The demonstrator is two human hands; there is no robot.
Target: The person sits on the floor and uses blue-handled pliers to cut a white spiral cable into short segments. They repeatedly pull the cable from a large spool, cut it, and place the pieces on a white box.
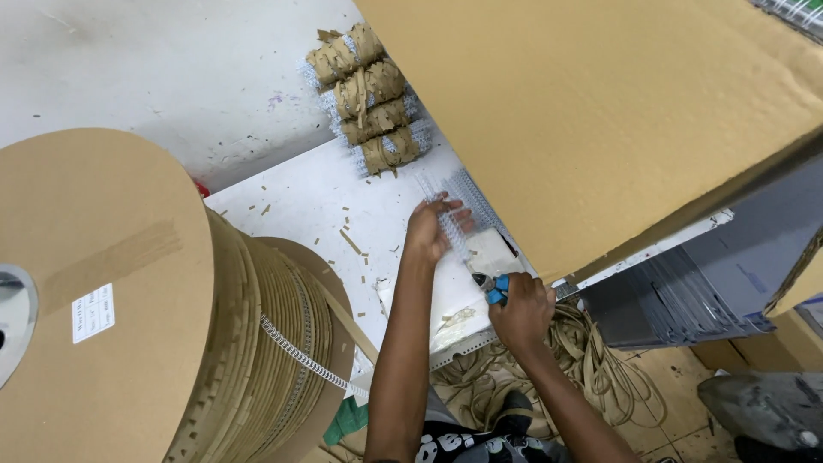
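My left hand (pixel 426 230) presses down on a strip of white wire binding comb (pixel 452 230) lying on the white table (pixel 309 193). My right hand (pixel 519 310) grips blue-handled cutters (pixel 493 286), whose jaws meet the near end of that strip. More lengths of the white comb (pixel 472 195) lie alongside it, running under the cardboard sheet.
A large cardboard spool (pixel 111 291) wound with wire comb and paper tape fills the left. Bundles of cut comb wrapped in brown paper (pixel 369 103) lie at the table's far side. A big cardboard sheet (pixel 600 111) overhangs at right. Tangled brown paper strips (pixel 591 360) cover the floor beside grey sheets (pixel 686 291).
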